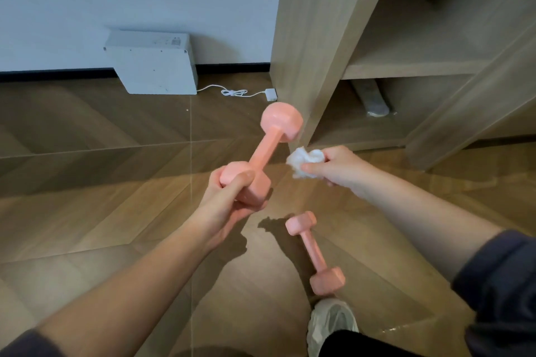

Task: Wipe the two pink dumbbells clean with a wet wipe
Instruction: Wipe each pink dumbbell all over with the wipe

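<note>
My left hand grips one pink dumbbell by its near head, so the bar and far head point up and away. My right hand pinches a crumpled white wet wipe just right of that dumbbell's bar, a small gap apart from it. The second pink dumbbell lies on the wooden floor below my right forearm, in front of my shoe.
A wooden shelf unit stands at the right, close behind the raised dumbbell. A white box with a white cable and plug sits against the wall. My grey shoe is at the bottom.
</note>
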